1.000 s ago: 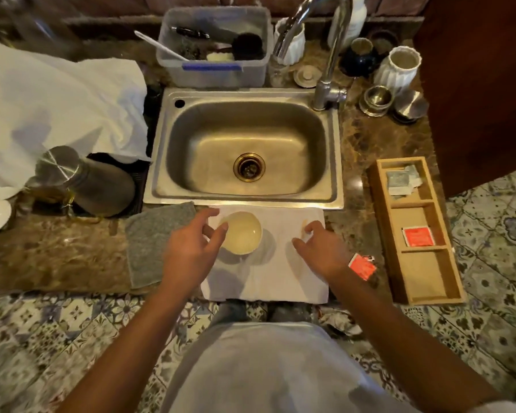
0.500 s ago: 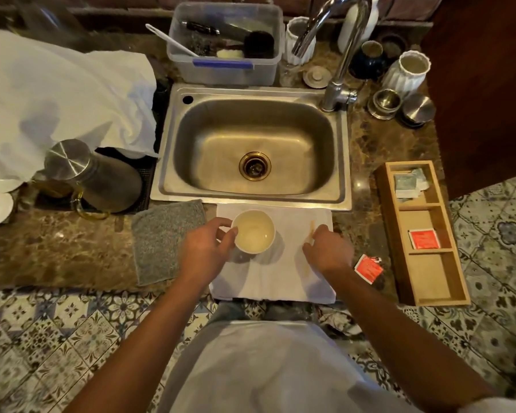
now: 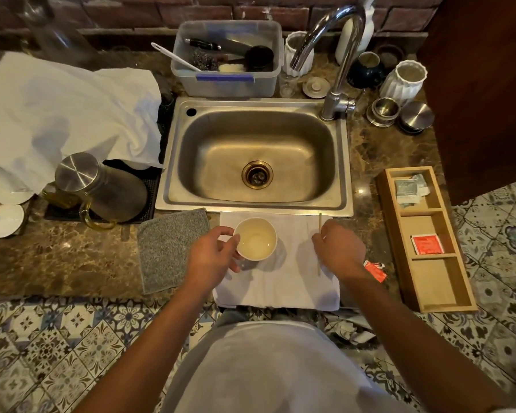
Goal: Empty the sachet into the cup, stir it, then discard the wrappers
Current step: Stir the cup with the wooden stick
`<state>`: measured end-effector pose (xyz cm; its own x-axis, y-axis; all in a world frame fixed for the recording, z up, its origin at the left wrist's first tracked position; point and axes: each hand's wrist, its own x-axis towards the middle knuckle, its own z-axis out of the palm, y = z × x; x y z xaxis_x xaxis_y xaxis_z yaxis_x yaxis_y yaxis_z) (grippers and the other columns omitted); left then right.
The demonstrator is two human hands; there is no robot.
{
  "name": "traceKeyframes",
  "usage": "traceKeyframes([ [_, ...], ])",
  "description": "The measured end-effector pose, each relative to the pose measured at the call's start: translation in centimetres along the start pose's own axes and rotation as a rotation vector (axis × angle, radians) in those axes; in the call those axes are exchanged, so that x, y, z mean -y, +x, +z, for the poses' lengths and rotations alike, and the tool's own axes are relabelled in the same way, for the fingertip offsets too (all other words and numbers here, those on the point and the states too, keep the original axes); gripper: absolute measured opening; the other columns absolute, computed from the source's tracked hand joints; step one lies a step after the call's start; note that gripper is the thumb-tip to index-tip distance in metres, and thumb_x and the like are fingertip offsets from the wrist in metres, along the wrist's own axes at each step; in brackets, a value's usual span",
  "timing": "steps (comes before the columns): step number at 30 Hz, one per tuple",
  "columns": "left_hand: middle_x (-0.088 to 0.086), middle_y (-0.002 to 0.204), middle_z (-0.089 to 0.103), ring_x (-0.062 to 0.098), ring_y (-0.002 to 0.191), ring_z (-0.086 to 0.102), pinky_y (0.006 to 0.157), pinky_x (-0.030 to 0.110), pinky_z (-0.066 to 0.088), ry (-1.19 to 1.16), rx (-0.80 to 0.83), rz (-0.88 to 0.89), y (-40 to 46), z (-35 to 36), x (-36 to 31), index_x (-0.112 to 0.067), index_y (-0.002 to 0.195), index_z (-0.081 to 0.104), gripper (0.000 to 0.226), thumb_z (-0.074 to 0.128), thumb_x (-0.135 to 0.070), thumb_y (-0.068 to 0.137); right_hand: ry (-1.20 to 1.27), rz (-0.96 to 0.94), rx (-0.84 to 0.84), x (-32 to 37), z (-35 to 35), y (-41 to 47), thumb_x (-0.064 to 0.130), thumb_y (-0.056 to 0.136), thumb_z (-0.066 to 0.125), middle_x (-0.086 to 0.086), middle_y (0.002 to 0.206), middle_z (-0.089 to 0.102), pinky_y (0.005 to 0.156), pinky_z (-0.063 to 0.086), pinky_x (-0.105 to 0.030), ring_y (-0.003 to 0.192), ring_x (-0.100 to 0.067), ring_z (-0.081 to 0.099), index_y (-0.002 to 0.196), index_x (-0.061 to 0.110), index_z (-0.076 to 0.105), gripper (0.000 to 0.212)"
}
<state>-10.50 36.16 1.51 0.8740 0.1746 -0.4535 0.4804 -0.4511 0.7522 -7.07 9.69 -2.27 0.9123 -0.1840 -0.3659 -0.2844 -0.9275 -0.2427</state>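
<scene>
The left hand (image 3: 212,254) curls around the near-left side of the white paper cup (image 3: 256,239), thumb and fingers touching its rim and wall. The cup is round, smooth and holds pale yellowish liquid. The right hand (image 3: 341,250) pinches a thin wooden stir stick (image 3: 319,226), fingers closed on its middle; the stick runs straight away from the body, both ends showing past the hand.

Both hands rest over a white folded cloth (image 3: 283,281), soft and rectangular, whose near edge overhangs the counter. Bare cloth lies open between the hands. Just right of the right wrist, a torn red sachet (image 3: 376,270) lies on the brown marbled counter (image 3: 57,257). Farther right stands a long wooden tray (image 3: 465,281) with 3 compartments; the middle 1 holds another red sachet (image 3: 427,244). Left of the left hand lies a grey nubby mat (image 3: 169,248). Beyond both hands, the steel sink (image 3: 256,156) opens, its front rim touching the cloth.
</scene>
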Motion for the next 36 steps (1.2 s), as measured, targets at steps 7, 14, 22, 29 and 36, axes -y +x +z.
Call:
traceKeyframes([
  [7, -0.010, 0.064, 0.076, 0.014, 0.048, 0.072, 0.042, 0.025, 0.053, 0.002, -0.010, 0.015, -0.1, 0.3, 0.3, -0.027, 0.111, 0.060, 0.012, 0.063, -0.032, 0.100, 0.383, -0.179, -0.179, 3.8, -7.5, -2.1, 0.034, 0.101, 0.055, 0.003, 0.074, 0.069, 0.065, 0.061, -0.043, 0.069, -0.019, 0.067, 0.096, 0.021, 0.066, 0.018],
  [14, -0.013, 0.069, 0.076, 0.015, 0.048, 0.072, 0.035, 0.022, 0.047, -0.028, 0.012, 0.039, -0.1, 0.0, 0.6, -0.028, 0.110, 0.062, 0.010, 0.063, -0.031, 0.100, 0.893, -0.321, 0.015, 7.2, -10.8, -4.7, 0.009, 0.095, 0.060, -0.002, 0.072, 0.075, 0.054, 0.060, -0.030, 0.062, -0.016, 0.074, 0.093, 0.017, 0.059, 0.009],
  [22, -0.002, 0.068, 0.076, 0.019, 0.050, 0.072, 0.038, 0.030, 0.052, -0.143, 0.086, 0.022, 0.5, -0.1, 0.9, -0.034, 0.113, 0.059, 0.015, 0.062, -0.025, 0.101, 1.112, -0.328, 0.151, 8.8, -10.1, -5.2, 0.009, 0.102, 0.042, -0.019, 0.070, 0.072, 0.051, 0.049, -0.031, 0.057, -0.028, 0.065, 0.095, 0.003, 0.063, 0.022],
  [29, 0.004, 0.069, 0.076, 0.015, 0.049, 0.069, 0.038, 0.027, 0.049, -0.221, 0.144, 0.049, 0.6, -0.3, 1.2, -0.034, 0.115, 0.059, 0.016, 0.061, -0.024, 0.102, 1.028, -0.425, 0.140, 9.8, -9.4, -5.1, 0.013, 0.107, 0.049, -0.013, 0.073, 0.074, 0.055, 0.053, -0.028, 0.062, -0.030, 0.069, 0.097, 0.005, 0.066, 0.021],
  [36, 0.009, 0.071, 0.077, 0.020, 0.051, 0.070, 0.047, 0.032, 0.051, -0.261, 0.221, -0.017, 1.6, -1.1, 1.1, -0.024, 0.115, 0.061, 0.015, 0.063, -0.024, 0.101, 0.795, -0.411, -0.065, 10.1, -9.1, -5.1, 0.040, 0.104, 0.050, 0.003, 0.059, 0.059, 0.061, 0.048, -0.034, 0.059, -0.015, 0.058, 0.071, 0.018, 0.062, 0.042],
])
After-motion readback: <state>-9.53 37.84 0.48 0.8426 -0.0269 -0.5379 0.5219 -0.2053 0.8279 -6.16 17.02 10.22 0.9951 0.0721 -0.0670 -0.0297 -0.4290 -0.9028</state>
